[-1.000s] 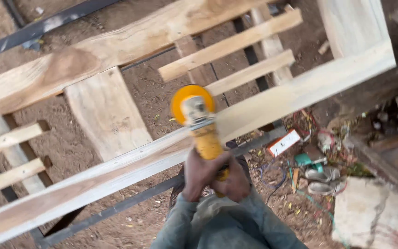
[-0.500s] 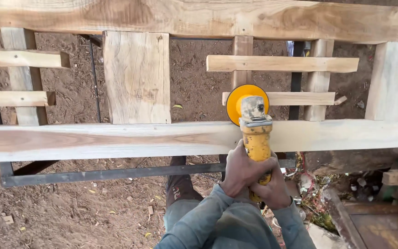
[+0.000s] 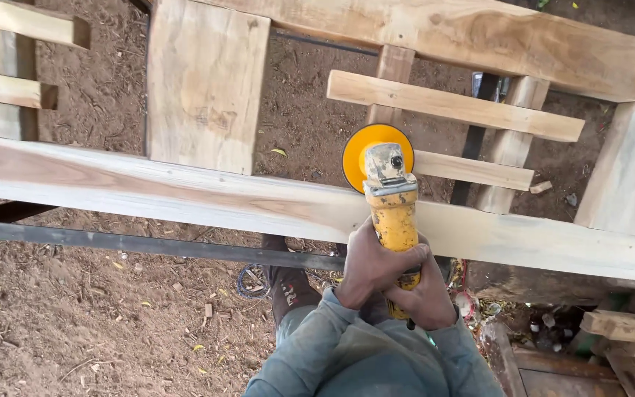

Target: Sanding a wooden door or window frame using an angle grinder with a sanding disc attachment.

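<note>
Both hands grip a yellow angle grinder (image 3: 389, 198) with a round yellow disc guard at its head. My left hand (image 3: 369, 266) wraps the body from the left. My right hand (image 3: 426, 292) clasps the rear of the handle from the right. The disc sits over the far edge of a long pale wooden rail (image 3: 185, 198) of a wooden frame that rests on a dark metal bar (image 3: 141, 242). Grey-green sleeves cover both forearms. One dark shoe (image 3: 288, 287) shows below the rail.
The frame has a wide upright board (image 3: 203, 81), thin slats (image 3: 453, 106), a thick top beam (image 3: 494, 37) and a right post (image 3: 630, 173). Brown dirt ground lies beneath. Wood offcuts and debris (image 3: 611, 331) pile at lower right. A coiled cable (image 3: 253, 281) lies by the shoe.
The view has swung and drawn closer, so the frame now tilts down to the right. Both hands have kept hold of the grinder at the rail's edge.
</note>
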